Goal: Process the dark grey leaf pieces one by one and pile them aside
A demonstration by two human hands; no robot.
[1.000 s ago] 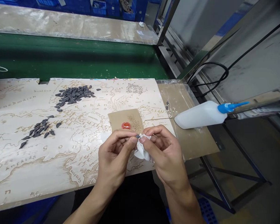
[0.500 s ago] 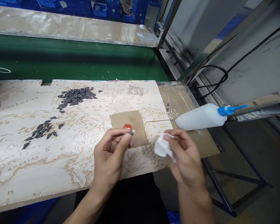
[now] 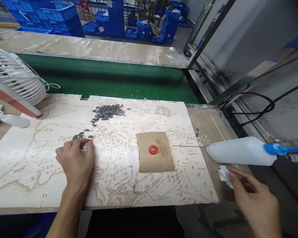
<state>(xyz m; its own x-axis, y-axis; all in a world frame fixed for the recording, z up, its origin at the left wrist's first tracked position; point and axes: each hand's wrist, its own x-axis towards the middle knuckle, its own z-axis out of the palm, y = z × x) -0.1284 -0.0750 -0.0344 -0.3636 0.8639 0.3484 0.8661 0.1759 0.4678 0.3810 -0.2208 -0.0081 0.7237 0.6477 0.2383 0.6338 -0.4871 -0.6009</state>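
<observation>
From the head camera, I'm looking down on a long table point(image 3: 29, 132) topped with a cream board point(image 3: 119, 188) engraved with a map in brown lines. Beyond it run a green belt point(image 3: 101, 79) and a second pale bench top point(image 3: 89, 53), then stacks of blue crates point(image 3: 57, 16) on the far floor. A white fan point(image 3: 15, 74) sits at the table's far left.

My left hand point(image 3: 75, 162) rests on the board with its fingers curled down; I can't tell whether they pinch anything. Its fingertips sit just below a small cluster of dark pointed pieces point(image 3: 78, 135), too small for me to read which way they point. A larger heap of the same pieces point(image 3: 106, 112) lies farther up the board.

My right hand point(image 3: 255, 201) is out at the table's right edge, fingers loosely extended, their tips against a crumpled white tissue point(image 3: 224, 176). The tissue has no clear long axis. Just above it, a white glue bottle point(image 3: 238, 151) lies on its side, its long axis running across the view and its blue nozzle point(image 3: 280, 149) pointing right. A kraft card point(image 3: 155, 152) with a red dab point(image 3: 153, 149) lies between my hands.
</observation>
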